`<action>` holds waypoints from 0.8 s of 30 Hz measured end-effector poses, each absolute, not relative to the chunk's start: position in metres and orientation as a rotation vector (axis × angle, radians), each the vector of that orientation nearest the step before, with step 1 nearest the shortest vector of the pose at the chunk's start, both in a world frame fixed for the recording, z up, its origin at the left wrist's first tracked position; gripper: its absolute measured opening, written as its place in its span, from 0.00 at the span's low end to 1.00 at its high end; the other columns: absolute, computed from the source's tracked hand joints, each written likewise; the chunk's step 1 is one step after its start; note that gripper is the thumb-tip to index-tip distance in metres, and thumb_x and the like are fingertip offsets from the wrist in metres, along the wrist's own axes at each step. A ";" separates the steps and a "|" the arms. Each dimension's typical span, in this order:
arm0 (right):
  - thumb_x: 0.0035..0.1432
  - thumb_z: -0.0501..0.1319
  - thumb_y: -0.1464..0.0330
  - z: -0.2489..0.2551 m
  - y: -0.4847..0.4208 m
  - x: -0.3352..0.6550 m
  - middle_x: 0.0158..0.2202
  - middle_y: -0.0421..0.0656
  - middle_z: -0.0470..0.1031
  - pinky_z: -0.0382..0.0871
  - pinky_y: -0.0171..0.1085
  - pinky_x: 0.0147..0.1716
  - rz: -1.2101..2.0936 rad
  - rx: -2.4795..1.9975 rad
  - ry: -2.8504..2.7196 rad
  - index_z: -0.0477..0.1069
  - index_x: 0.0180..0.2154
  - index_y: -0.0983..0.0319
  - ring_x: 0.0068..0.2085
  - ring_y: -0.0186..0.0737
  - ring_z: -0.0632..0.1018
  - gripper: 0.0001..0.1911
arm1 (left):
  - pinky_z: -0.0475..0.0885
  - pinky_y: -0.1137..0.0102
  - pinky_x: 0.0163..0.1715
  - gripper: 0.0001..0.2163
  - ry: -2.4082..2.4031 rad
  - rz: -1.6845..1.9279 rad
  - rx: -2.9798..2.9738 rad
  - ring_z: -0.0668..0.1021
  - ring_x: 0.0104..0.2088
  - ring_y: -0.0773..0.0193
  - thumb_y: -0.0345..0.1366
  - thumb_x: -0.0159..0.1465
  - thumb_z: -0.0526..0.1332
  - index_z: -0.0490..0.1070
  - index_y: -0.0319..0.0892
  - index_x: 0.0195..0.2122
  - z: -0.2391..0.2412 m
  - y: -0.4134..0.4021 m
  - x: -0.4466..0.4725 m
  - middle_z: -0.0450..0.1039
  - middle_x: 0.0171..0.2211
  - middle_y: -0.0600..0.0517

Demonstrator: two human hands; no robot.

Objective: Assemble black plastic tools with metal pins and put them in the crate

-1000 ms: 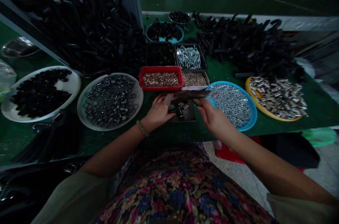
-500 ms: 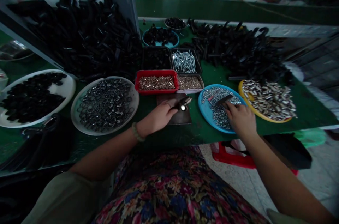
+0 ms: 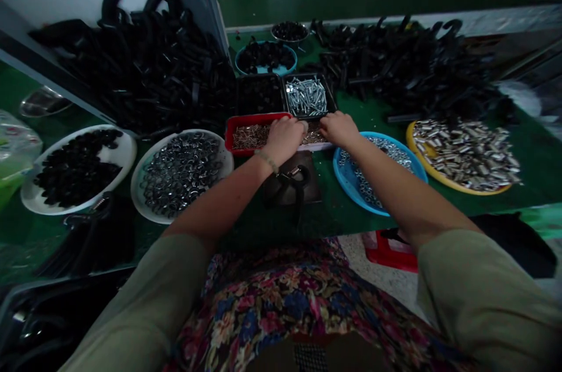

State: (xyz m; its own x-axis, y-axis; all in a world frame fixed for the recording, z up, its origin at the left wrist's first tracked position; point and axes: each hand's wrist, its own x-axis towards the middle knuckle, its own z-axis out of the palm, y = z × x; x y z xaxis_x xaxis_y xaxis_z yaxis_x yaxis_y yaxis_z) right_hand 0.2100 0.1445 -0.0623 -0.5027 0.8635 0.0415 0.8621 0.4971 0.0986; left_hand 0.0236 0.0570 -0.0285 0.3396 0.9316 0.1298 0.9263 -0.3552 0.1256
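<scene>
1. White tray (image 3: 125, 155): at far left on my green surface (image 3: 327, 217); contains black pieces.
2. Round pale tray (image 3: 226, 166): just beside it, to the right; contains metal rings.
3. Red tray (image 3: 240, 152): right of the rings; contains thin copper-coloured pins.
4. Left hand (image 3: 283, 140): over the right end of the red tray. Fingers bent downward; tips hidden, so I cannot tell whether they grip anything.
5. Black part (image 3: 300, 191): lies on the dark plate (image 3: 313, 192), in front of the trays and below my hands, with metal fittings near its looped end.
6. Small pale-rimmed tray (image 3: 319, 147): adjoins the red tray; contains small metal parts.
7. Right hand (image 3: 341, 128): at this tray's right end. Fingers bent inward; their grip I cannot tell.
8. Blue basin (image 3: 342, 183): partly under my right forearm; contains small silvery parts.
9. Yellow basin (image 3: 413, 149): at far right; contains metal cylinders.
</scene>
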 end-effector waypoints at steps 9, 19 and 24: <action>0.63 0.53 0.67 -0.060 0.070 0.215 0.36 0.49 0.74 0.65 0.43 0.44 -0.531 1.537 3.066 0.71 0.35 0.63 0.41 0.47 0.73 0.09 | 0.61 0.56 0.47 0.14 1.667 0.119 2.600 0.72 0.50 0.50 0.28 0.67 0.51 0.77 0.37 0.44 -0.052 0.126 0.064 0.76 0.44 0.40; 0.57 0.58 0.72 -0.072 0.035 0.196 0.34 0.44 0.73 0.66 0.39 0.39 -1.015 1.559 3.011 0.68 0.31 0.62 0.36 0.41 0.73 0.02 | 0.68 0.60 0.43 0.14 1.648 0.198 2.560 0.76 0.44 0.53 0.27 0.67 0.50 0.76 0.35 0.42 -0.049 0.121 0.062 0.77 0.40 0.39; 0.58 0.58 0.72 -0.077 0.035 0.190 0.34 0.45 0.74 0.67 0.39 0.40 -0.947 1.583 2.997 0.69 0.32 0.62 0.37 0.41 0.74 0.03 | 0.69 0.61 0.43 0.11 1.502 0.634 2.247 0.77 0.38 0.57 0.25 0.64 0.53 0.75 0.35 0.40 -0.051 0.125 0.057 0.76 0.33 0.44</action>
